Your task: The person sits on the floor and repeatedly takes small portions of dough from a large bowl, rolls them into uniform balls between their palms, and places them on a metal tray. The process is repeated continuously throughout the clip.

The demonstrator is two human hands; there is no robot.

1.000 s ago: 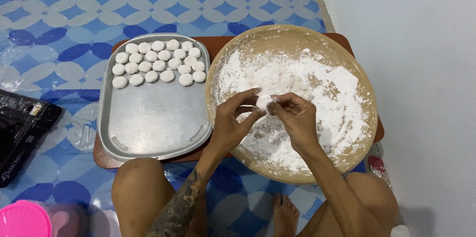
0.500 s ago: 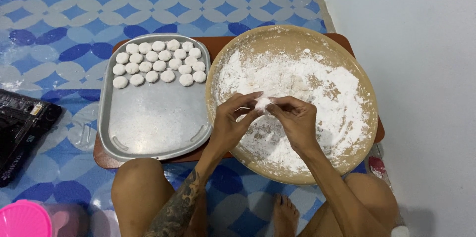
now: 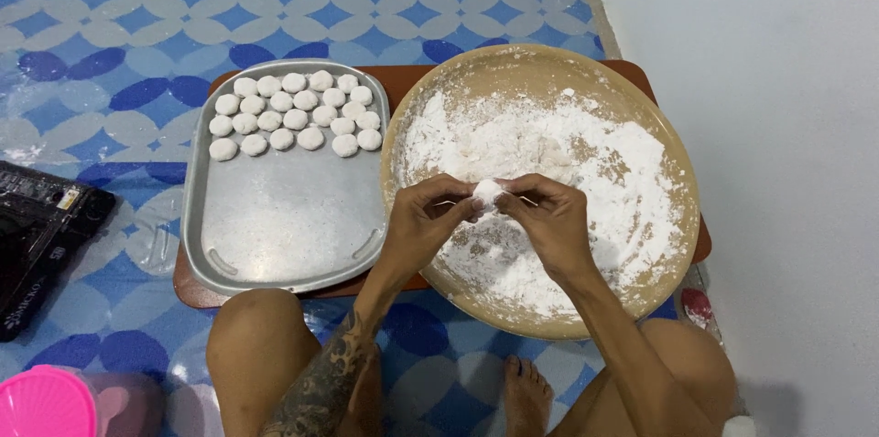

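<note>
- Left hand (image 3: 423, 222): fingers curled in, thumb and fingertips pinched on a small white dough ball (image 3: 487, 192); wrist and tattooed forearm come up from the bottom of the view.
- Right hand (image 3: 548, 217): likewise closed, fingertips pressed to the same dough ball from the other side. Both hands meet at the ball, knuckles up.
- Dough ball: held between the two hands, raised above the near-left part of the round wooden tray (image 3: 673, 162), not resting on it.
- Round wooden tray: tan, shallow rim, covered over most of its face with loose white flour (image 3: 568, 149); bare wood shows at the far rim and in patches.
- Metal tray (image 3: 284, 217): rectangular, grey, just beside the wooden tray on its left, the rims touching or nearly so. The far end carries three rows of finished dough pieces (image 3: 298, 114), small, round, white, set close together; the near part is bare metal.
- Both trays sit on a low brown surface (image 3: 197, 289).
- Floor mat (image 3: 137, 43): blue and white pattern, beneath it all.
- Black object (image 3: 37, 236) at the left edge; pink container (image 3: 46, 403) at the lower left corner.
- White wall (image 3: 778, 80) on the right.
</note>
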